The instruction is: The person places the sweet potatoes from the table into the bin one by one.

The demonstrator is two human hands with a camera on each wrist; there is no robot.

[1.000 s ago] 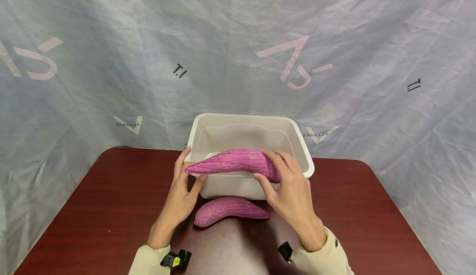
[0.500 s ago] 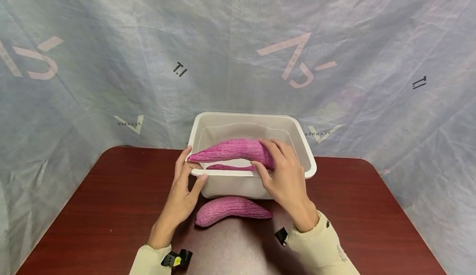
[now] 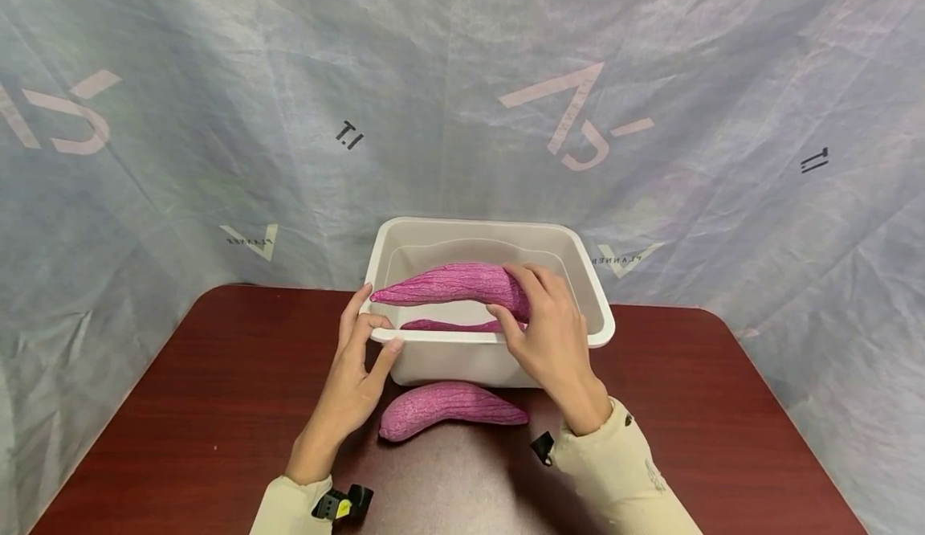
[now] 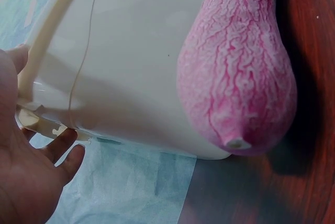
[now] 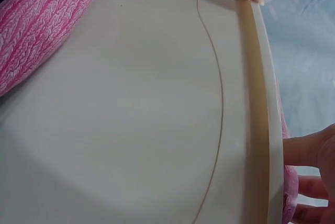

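Observation:
My right hand [image 3: 555,338] holds a purple sweet potato [image 3: 446,284] by its thick right end, level inside the mouth of a white plastic bin [image 3: 462,364]. Its thin tip points left, close to the left rim. My left hand [image 3: 350,390] grips the bin's front left corner, thumb outside and fingers over the rim. Low inside the bin another sweet potato [image 3: 441,326] shows partly, mostly hidden by the front rim. A third sweet potato [image 3: 448,412] lies on the table before the bin; its blunt stem end looms large in the left wrist view.
The dark red wooden table [image 3: 217,406] stretches out on both sides of the bin. A grey printed cloth [image 3: 448,77] hangs behind it and at the sides. Black wrist gear [image 3: 343,505] sits at the left sleeve.
The right hand has carried the sweet potato from over the front rim back and into the bin's mouth. The sweet potato low inside has come into sight. The left hand has stayed at the corner.

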